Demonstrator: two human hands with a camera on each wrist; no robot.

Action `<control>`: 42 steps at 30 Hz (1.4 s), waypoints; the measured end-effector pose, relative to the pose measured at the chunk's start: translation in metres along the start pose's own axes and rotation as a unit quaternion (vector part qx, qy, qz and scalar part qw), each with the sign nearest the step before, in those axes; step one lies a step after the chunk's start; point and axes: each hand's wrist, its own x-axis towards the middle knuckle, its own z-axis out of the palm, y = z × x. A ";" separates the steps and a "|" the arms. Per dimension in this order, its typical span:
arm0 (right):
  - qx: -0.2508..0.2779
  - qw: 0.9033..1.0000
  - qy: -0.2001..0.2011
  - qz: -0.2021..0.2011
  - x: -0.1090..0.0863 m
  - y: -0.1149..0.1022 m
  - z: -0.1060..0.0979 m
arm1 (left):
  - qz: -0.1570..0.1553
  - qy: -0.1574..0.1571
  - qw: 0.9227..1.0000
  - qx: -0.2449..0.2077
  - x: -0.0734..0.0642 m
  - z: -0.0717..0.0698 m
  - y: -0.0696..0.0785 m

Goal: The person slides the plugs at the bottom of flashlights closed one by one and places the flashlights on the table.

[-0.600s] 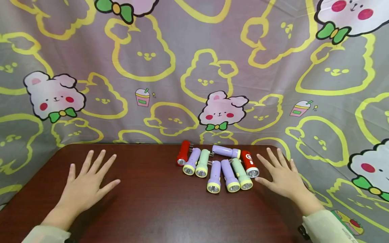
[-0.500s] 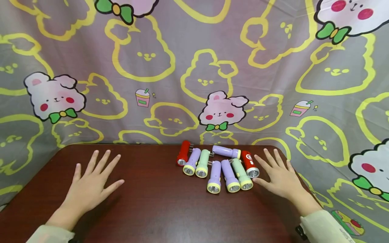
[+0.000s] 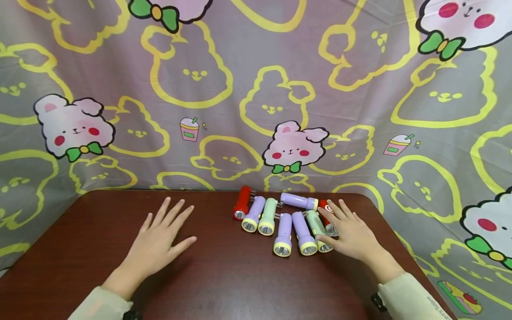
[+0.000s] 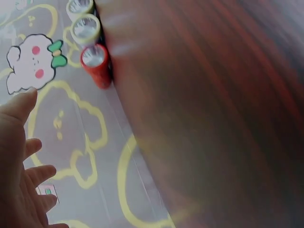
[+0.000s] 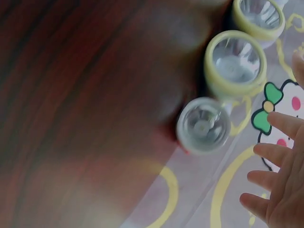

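Several small flashlights lie in a cluster on the dark brown table. A red flashlight (image 3: 242, 203) is at the cluster's left end, and a purple flashlight (image 3: 297, 201) lies crosswise at the back. My left hand (image 3: 156, 244), fingers spread and holding nothing, hovers left of the cluster. My right hand (image 3: 354, 235), also spread, is over the right end. It partly hides a green flashlight (image 3: 314, 221) and another red flashlight (image 3: 332, 230); contact cannot be told. In the right wrist view, the right hand (image 5: 285, 175) appears beside round flashlight lenses, gripping none.
The wooden table (image 3: 224, 284) has a back edge against a grey curtain (image 3: 224, 120) printed with cartoon bears. More purple and green flashlights, including a purple flashlight (image 3: 283, 233) at the front, fill the middle of the cluster. Some have metal plug prongs folded out.
My left hand has moved right, toward the middle of the table. My right hand has moved left, from beside the right red flashlight to over it. The flashlights stay in place.
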 end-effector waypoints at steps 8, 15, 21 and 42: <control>0.014 0.998 0.022 -0.053 0.018 -0.017 0.010 | 0.014 0.006 0.999 -0.044 0.016 0.009 0.028; 0.024 0.997 0.017 -0.071 0.032 -0.030 0.018 | 0.039 0.019 0.996 -0.080 0.029 0.020 0.053; 0.045 0.994 0.019 -0.096 0.042 -0.037 0.022 | 0.053 0.011 0.993 -0.108 0.037 0.029 0.075; 0.145 0.981 -0.093 -0.090 0.066 -0.037 0.029 | 0.099 -0.105 0.964 -0.221 0.067 0.055 0.130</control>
